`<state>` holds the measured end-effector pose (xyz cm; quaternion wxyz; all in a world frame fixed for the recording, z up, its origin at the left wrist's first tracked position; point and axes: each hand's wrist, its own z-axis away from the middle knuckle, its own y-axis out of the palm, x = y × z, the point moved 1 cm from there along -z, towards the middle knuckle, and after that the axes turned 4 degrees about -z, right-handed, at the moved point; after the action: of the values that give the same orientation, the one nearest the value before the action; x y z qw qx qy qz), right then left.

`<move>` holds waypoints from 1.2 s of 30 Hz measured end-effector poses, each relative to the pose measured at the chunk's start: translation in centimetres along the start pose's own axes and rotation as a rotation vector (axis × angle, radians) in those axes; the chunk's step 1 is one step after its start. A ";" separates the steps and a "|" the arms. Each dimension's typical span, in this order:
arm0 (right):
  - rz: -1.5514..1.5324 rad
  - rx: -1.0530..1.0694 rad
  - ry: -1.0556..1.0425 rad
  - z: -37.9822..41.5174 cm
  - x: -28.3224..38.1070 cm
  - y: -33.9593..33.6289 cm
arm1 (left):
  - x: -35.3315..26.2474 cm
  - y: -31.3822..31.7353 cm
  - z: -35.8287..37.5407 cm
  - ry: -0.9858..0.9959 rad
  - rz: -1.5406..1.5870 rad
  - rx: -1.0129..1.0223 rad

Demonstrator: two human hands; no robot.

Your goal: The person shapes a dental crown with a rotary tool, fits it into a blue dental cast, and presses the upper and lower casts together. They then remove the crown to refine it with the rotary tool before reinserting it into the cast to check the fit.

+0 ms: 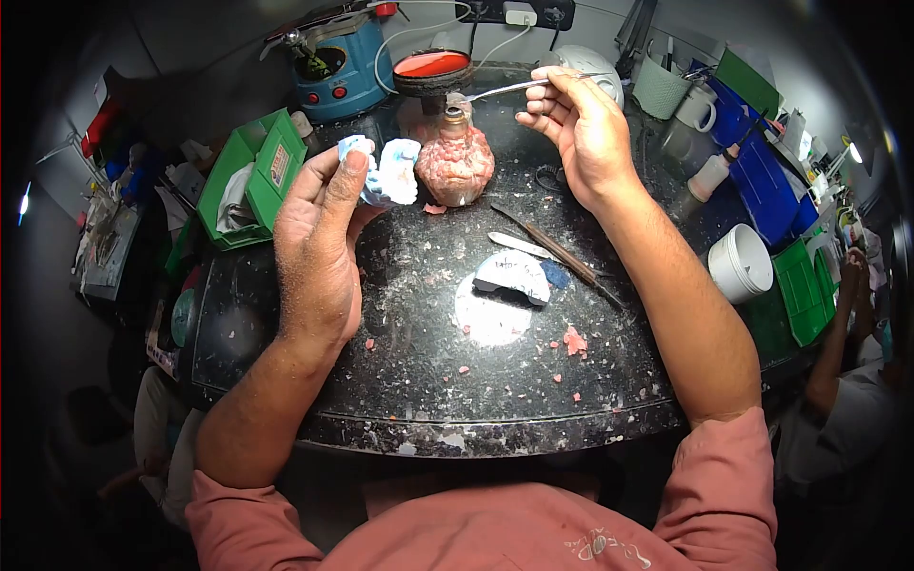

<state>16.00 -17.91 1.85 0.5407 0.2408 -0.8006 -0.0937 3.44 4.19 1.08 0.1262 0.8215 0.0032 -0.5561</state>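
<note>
My left hand [322, 214] is closed around a white and blue dental cast [392, 171], held up left of the burner. Between the fingertips of my right hand [588, 133] is a thin metal wax spatula [506, 90], pointing left. Its tip is just above the neck of a round spirit burner [457, 169] crusted with pink wax. Behind the burner stands a dark round pan [433, 84] with a red surface inside. On the bench nearer me lies another dental cast piece [514, 274] with handwriting on it, and beside it a wooden-handled wax knife [562, 255].
Pink wax scraps [574, 342] dot the black bench [428, 381]. A green bin [249, 181] and a blue machine [338, 81] stand left and back. At right are a white tub [741, 265], a green tray [804, 290] and blue bins [762, 181]. Another person's arm [847, 314] shows at far right.
</note>
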 end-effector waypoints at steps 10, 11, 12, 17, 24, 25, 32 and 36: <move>-0.043 0.058 0.020 0.8 0.5 1.8 | 0.0 0.1 0.0 0.003 0.021 0.000; -0.027 0.091 0.040 1.1 0.6 2.2 | 0.0 0.1 0.1 0.002 0.020 -0.001; -0.012 0.124 0.059 1.3 0.7 2.5 | 0.0 0.1 0.1 -0.005 0.023 -0.006; 0.068 0.167 0.029 1.9 1.2 3.6 | 0.0 0.1 0.0 -0.020 0.027 -0.013; 0.131 0.211 -0.058 1.7 1.1 3.6 | 0.1 0.1 -0.1 -0.019 0.031 -0.012; 0.130 0.211 -0.059 1.7 1.1 3.7 | 0.1 0.1 -0.1 -0.020 0.028 -0.017; 0.207 0.232 -0.080 1.7 1.2 3.5 | 0.0 0.2 -0.1 -0.021 0.026 -0.023; 0.245 0.246 -0.133 1.9 1.4 3.9 | 0.0 0.1 -0.1 -0.018 0.025 -0.017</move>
<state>12.80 -15.44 3.85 0.4604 0.1989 -0.8633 0.0560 3.53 4.06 1.10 0.1403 0.8152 -0.0032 -0.5620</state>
